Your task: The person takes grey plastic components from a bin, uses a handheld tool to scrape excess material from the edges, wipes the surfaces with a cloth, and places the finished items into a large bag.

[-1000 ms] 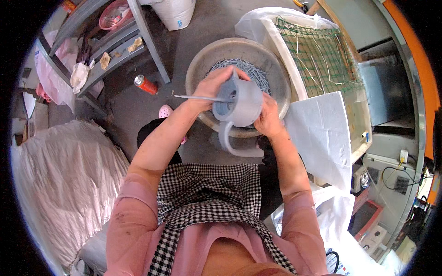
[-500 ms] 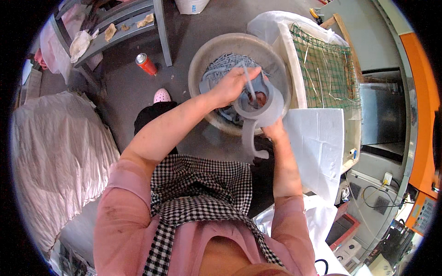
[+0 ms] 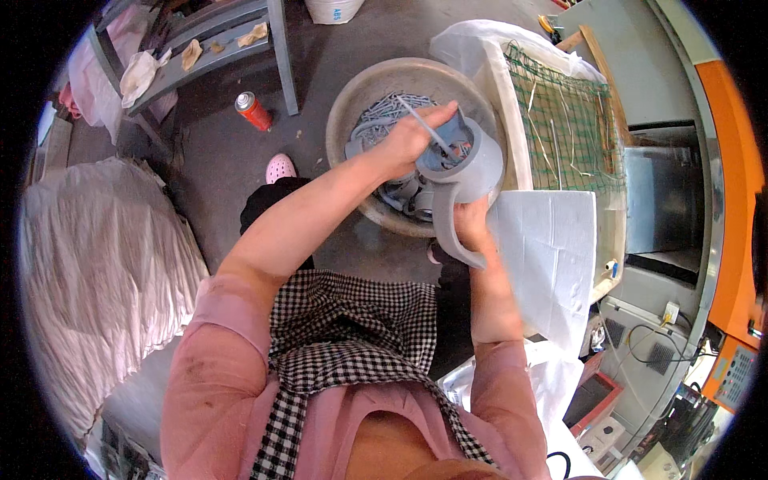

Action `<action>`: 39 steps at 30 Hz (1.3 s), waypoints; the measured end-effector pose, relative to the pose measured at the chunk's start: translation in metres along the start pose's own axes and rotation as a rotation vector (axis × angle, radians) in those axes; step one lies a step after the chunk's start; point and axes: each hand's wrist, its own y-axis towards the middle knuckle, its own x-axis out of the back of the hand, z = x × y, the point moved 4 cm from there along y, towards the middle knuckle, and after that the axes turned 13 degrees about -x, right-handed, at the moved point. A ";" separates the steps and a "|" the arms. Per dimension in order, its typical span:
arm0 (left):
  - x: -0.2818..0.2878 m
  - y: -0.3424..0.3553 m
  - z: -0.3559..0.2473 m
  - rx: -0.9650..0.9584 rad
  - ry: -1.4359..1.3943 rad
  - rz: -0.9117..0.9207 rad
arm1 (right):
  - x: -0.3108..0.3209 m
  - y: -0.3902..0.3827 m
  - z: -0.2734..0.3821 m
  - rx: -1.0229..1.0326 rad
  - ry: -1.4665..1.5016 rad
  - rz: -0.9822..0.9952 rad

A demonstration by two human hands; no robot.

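A grey plastic jug (image 3: 480, 166) with a pouring lip and a long curved handle (image 3: 446, 220) is tilted over a round basin. My right hand (image 3: 472, 220) grips it from the outer side, with most of its fingers hidden behind the wall. Out of the jug's mouth slants a thin grey plastic stick (image 3: 433, 134). My left hand (image 3: 406, 146) is closed at this stick beside the rim, its upper digit reaching toward the lip; the other fingers are largely hidden. Reddish fingertips or something similar show dimly inside the jug.
The basin (image 3: 346, 104) holds many grey plastic sticks (image 3: 384, 112) and scraps. Right of it stand a white tub with green netting (image 3: 552, 120) and a white foam sheet (image 3: 548, 256). A red spray can (image 3: 254, 112), a metal bench (image 3: 200, 68) and a covered heap (image 3: 112, 264) are left.
The jug has shifted slightly right and upward, and its handle has swung right. The stick has tipped from nearly upright to leaning left, and my left hand has moved slightly.
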 end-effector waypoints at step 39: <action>-0.012 0.012 -0.013 -0.025 0.050 0.131 | -0.001 -0.001 -0.011 0.114 -0.034 -0.047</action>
